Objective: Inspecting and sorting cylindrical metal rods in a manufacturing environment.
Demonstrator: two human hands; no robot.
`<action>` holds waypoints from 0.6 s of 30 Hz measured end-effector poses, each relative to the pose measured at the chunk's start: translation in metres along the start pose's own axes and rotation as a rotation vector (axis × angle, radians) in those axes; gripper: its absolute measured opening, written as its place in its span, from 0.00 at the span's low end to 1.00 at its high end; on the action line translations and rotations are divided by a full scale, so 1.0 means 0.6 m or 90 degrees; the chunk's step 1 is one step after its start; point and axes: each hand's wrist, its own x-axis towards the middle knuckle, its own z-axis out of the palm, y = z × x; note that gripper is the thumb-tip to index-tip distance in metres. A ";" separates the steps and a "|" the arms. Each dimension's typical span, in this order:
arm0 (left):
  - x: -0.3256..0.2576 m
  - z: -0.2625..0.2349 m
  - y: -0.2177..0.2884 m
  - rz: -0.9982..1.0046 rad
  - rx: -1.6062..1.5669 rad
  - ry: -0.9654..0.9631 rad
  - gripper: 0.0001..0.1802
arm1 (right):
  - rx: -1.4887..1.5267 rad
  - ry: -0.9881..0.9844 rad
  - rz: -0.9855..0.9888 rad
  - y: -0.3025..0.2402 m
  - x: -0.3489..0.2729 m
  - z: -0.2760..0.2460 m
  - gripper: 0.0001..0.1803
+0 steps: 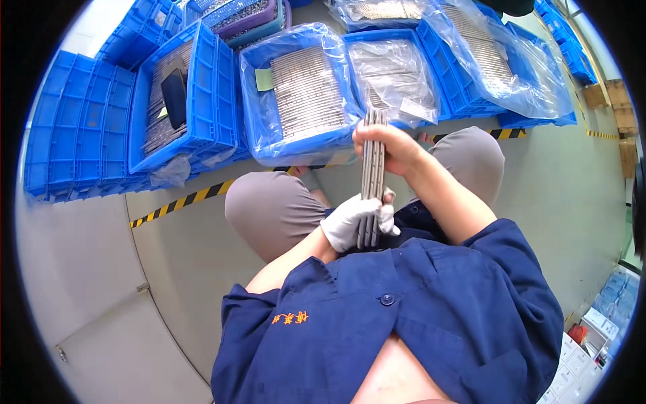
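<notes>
— Holding what, exactly?

— You are gripping a bundle of long flat grey metal strips (372,178), standing nearly upright between your knees. Your left hand (354,221), in a white glove, is wrapping around the lower end of the bundle, fingers closed on it. Your right hand (390,147), bare, is clamping the upper part, thumb across the front.

— And what is lying around you?

— You are sitting over a grey floor with a yellow-and-black hazard stripe (188,199) running across it. Just beyond your knees, a blue plastic crate lined with a clear bag (296,94) is holding more grey strips in rows. To its left, another blue crate (176,101) is carrying strips and a dark block. Empty blue crates (77,128) are standing stacked at your far left, and more bagged crates (484,60) are sitting ahead to your right.
</notes>
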 end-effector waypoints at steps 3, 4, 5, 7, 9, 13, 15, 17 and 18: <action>0.014 0.014 0.030 0.000 -0.149 -0.139 0.27 | 0.030 -0.144 -0.086 -0.050 0.023 0.014 0.11; 0.017 0.022 0.040 -0.011 -0.124 -0.164 0.28 | 0.083 -0.226 -0.071 -0.066 0.033 0.020 0.10; 0.020 0.032 0.050 -0.020 -0.099 -0.182 0.28 | 0.081 -0.295 -0.092 -0.083 0.043 0.025 0.10; 0.023 0.053 0.073 -0.038 -0.027 -0.183 0.27 | 0.081 -0.390 -0.129 -0.117 0.063 0.035 0.09; 0.025 0.071 0.106 -0.008 0.128 -0.017 0.27 | -0.018 -0.277 -0.150 -0.148 0.074 0.041 0.09; 0.026 0.090 0.160 0.040 0.187 0.044 0.24 | -0.066 -0.285 -0.186 -0.189 0.095 0.062 0.10; 0.028 0.091 0.172 0.035 0.154 0.031 0.23 | -0.043 -0.251 -0.208 -0.193 0.100 0.074 0.13; 0.029 0.085 0.179 0.039 0.150 0.041 0.23 | -0.081 -0.099 -0.211 -0.193 0.100 0.075 0.19; 0.028 0.079 0.186 0.052 0.193 0.094 0.23 | -0.107 -0.058 -0.216 -0.192 0.100 0.072 0.22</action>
